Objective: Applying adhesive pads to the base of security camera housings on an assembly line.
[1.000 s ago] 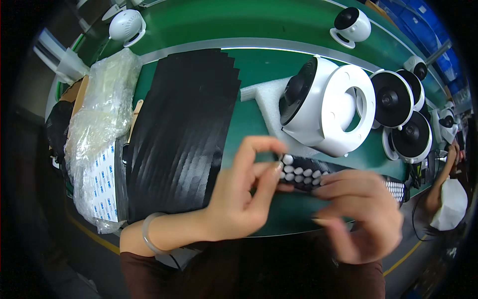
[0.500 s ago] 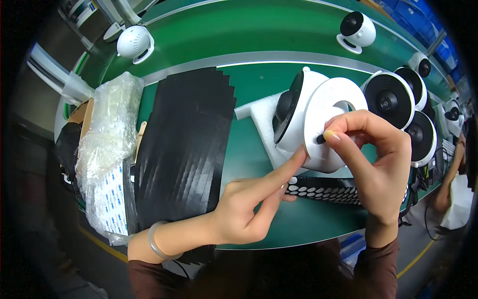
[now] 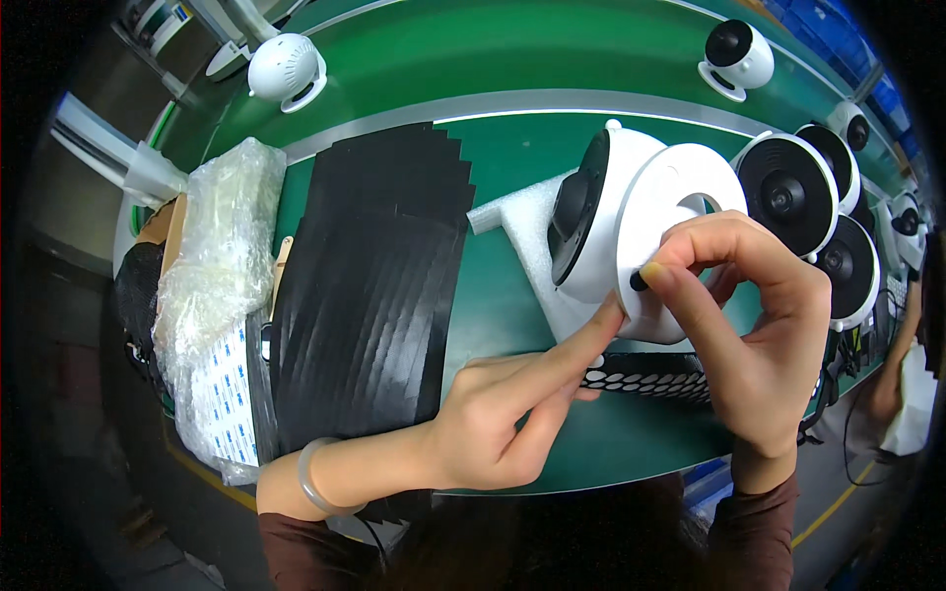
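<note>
A white fan (image 3: 631, 163) with a black front lies tipped on white foam (image 3: 527, 258), its round white base (image 3: 658, 212) facing my right hand. My right hand (image 3: 764, 315) is closed, thumb and forefinger pinching a small black pad (image 3: 639, 282) against the base. The forefinger of my left hand (image 3: 517, 414) touches the base's lower rim. Below it, the left thumb and other fingers appear to grip the end of a black sheet of oval pads (image 3: 650, 374), whose far part passes behind my right hand.
To the left lie a stack of black sheets (image 3: 370, 286) and a bubble-wrapped bundle (image 3: 222, 266). Several black-faced fans (image 3: 783, 202) crowd the right side. White fans (image 3: 286, 69) stand on the green strip (image 3: 493, 54) beyond. Another person's arm (image 3: 892, 394) shows at far right.
The view has shifted slightly, so the fan and both hands sit farther right. Fans on the far green strip have moved right. The right-hand pinch and left fingertip stay at the base.
</note>
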The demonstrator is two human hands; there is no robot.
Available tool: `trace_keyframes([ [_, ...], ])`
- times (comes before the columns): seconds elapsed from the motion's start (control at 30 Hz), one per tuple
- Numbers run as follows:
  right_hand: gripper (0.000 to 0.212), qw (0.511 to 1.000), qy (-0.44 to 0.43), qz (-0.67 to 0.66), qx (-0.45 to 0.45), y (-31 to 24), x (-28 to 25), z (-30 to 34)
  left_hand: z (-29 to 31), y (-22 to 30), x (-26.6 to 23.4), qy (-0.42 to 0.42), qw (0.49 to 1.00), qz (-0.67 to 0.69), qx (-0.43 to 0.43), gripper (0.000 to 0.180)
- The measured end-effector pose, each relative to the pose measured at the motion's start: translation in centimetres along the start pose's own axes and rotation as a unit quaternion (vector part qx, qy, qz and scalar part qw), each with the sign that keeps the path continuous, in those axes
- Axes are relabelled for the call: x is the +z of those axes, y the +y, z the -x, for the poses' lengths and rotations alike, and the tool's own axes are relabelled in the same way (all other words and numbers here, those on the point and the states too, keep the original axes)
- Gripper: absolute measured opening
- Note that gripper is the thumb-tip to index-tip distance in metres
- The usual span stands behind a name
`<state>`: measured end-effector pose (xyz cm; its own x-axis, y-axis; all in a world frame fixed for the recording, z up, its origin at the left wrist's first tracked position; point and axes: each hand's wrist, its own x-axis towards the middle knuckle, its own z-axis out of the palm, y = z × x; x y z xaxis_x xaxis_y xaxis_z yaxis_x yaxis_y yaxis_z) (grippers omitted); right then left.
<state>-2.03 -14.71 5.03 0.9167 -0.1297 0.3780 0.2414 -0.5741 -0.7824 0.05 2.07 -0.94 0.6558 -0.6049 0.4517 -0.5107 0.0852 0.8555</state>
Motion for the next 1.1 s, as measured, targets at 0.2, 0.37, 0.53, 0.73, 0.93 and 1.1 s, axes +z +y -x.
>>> trace_keyframes([
  [0.2,0.011,0.997,-0.03,0.041,-0.057,0.1,-0.4,-0.1,0.1,-0.1,0.1,0.0,1.0,-0.005,0.016,0.046],
  [0.37,0.029,0.995,-0.037,-0.08,0.041,0.1,-0.5,-0.9,0.2,0.1,0.0,0.005,1.0,-0.014,-0.002,0.045],
  [0.53,0.022,0.994,0.046,-0.01,-0.104,0.2,-1.3,0.7,1.6,1.2,0.8,0.064,0.997,0.008,-0.04,0.027],
  [0.73,0.021,0.959,-0.063,0.097,-0.26,0.6,-0.2,3.5,1.6,1.4,0.2,0.044,0.998,-0.019,-0.039,0.018],
  [0.93,0.023,0.962,-0.062,0.094,-0.249,0.6,0.0,3.6,1.5,1.5,0.0,0.048,0.997,-0.048,-0.037,0.013],
  [1.1,0.022,0.96,-0.062,0.101,-0.252,0.5,0.0,3.7,1.6,1.3,0.4,0.065,0.996,-0.053,-0.025,0.011],
])
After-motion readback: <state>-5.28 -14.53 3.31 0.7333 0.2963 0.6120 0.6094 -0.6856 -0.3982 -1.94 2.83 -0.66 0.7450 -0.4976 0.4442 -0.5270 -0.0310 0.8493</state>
